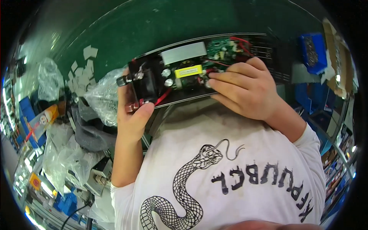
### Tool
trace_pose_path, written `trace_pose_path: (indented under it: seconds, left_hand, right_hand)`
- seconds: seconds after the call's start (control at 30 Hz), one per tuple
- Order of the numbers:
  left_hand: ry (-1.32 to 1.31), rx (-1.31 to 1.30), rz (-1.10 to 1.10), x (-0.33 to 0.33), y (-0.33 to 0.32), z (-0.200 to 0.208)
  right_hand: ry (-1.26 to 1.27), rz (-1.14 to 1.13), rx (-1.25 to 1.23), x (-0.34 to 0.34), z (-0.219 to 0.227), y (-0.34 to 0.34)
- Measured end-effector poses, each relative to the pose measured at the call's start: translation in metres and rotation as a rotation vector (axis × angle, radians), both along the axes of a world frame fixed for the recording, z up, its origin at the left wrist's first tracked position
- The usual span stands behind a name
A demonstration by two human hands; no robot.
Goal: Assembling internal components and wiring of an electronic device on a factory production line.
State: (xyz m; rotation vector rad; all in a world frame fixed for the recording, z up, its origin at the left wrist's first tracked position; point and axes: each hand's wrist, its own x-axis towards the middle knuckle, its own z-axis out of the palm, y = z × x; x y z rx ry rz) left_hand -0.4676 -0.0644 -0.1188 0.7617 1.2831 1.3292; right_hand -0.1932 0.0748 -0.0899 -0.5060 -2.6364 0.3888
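Observation:
A long black electronics case [153,59], like an open power inverter, lies tilted across the front of the green bench. Inside are a pale metal plate [184,53], a yellow-wrapped transformer [188,71], silver-topped capacitors [168,82], a green circuit board [220,48] and red wires [240,40]. My left hand [134,119] is closed around its left end, thumb beside a red terminal [132,107], below a black terminal [124,80]. My right hand [247,88] reaches over the near edge, fingertips drawn together among the parts right of the transformer. What they pinch is hidden.
Left of the case lie clear plastic bags [105,96] and scattered white paper pieces [82,73]. A blue bin [313,53] of small parts stands at the right, beside cardboard [337,57]. Plastic-wrapped items [63,153] crowd the lower left.

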Motion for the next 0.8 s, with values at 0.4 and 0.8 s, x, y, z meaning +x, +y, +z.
trace_pose_path:
  seconds: [0.4, 0.8]
  left_hand:
    - [1.309, 0.473, 0.076, 0.011, -0.013, 0.052]
    - [1.596, 0.452, -0.325, 0.062, 0.027, 0.031]
  right_hand:
    - [-0.361, -1.018, 0.086, 0.209, 0.026, 0.137]
    - [-0.242, -0.946, 0.057, 0.214, -0.016, 0.153]
